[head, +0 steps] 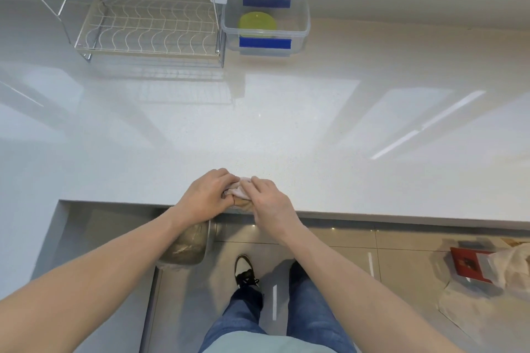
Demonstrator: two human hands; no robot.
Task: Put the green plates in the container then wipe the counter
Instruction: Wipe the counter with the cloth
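Green plates (257, 21) lie inside a clear plastic container (304, 24) with blue clips at the back of the white counter (286, 129). At the counter's front edge a small pale cloth (239, 188) is bunched between both hands. My left hand (205, 197) grips its left side with curled fingers. My right hand (271, 200) presses on its right side. Most of the cloth is hidden under the fingers.
A white wire dish rack (146, 27) stands at the back left, beside the container. Below the counter edge a metal bin (186, 246) sits on the tiled floor. A red box and a bag (481, 265) lie on the floor at right.
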